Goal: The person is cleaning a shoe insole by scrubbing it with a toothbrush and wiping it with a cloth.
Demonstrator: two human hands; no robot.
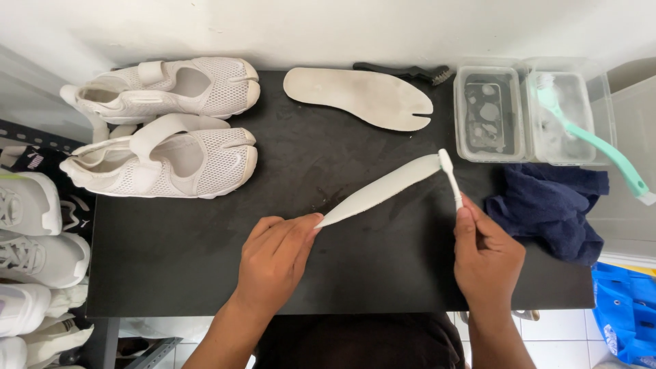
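My left hand (277, 256) grips the heel end of a white insole (383, 189), held on edge above the black table (171, 253). My right hand (486, 256) holds a white toothbrush (449, 176) upright, its head touching the toe end of that insole. A second white insole (359, 97) lies flat at the back of the table. Two white mesh split-toe shoes lie on their sides at the left, one shoe (164, 87) behind the other shoe (160, 164).
Two clear plastic tubs (523, 113) stand at the back right, a teal brush (594, 140) resting in the right one. A dark blue cloth (553, 205) lies beside my right hand. A black brush (406, 70) lies by the wall. More shoes (31, 239) sit left of the table.
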